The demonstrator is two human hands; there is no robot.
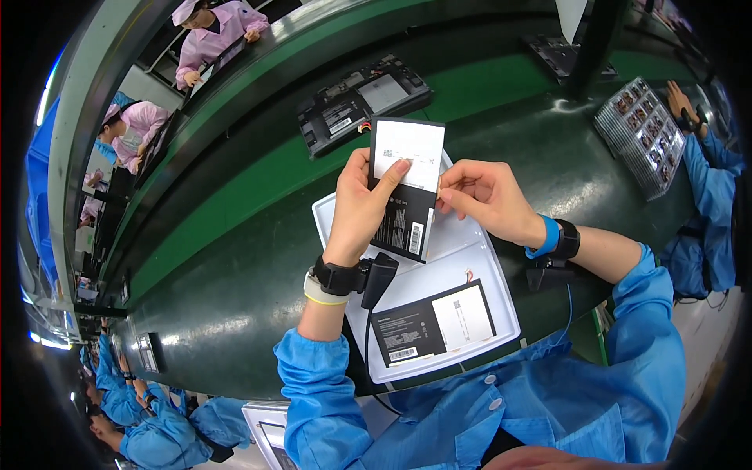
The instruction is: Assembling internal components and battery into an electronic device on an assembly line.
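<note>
My left hand (362,200) grips a flat battery pack (407,207), its thumb across the front. The pack has a white label area above and a black printed area below, and it is held tilted above a white plastic tray (507,301). At the pack's right edge, my right hand (493,200) is closed in a pinch. Whatever sits between those fingertips is too small to make out. A second battery pack (411,327), with a short wire lead at its upper edge, lies in the near part of the tray.
Beyond my hands, an opened laptop-like chassis (364,102) rests on the green conveyor strip (486,84). A stack of clear trays with small parts (642,129) stands at right, beside a co-worker's hand (683,103). A dark post (597,55) rises at the back. Other people work along the line at left.
</note>
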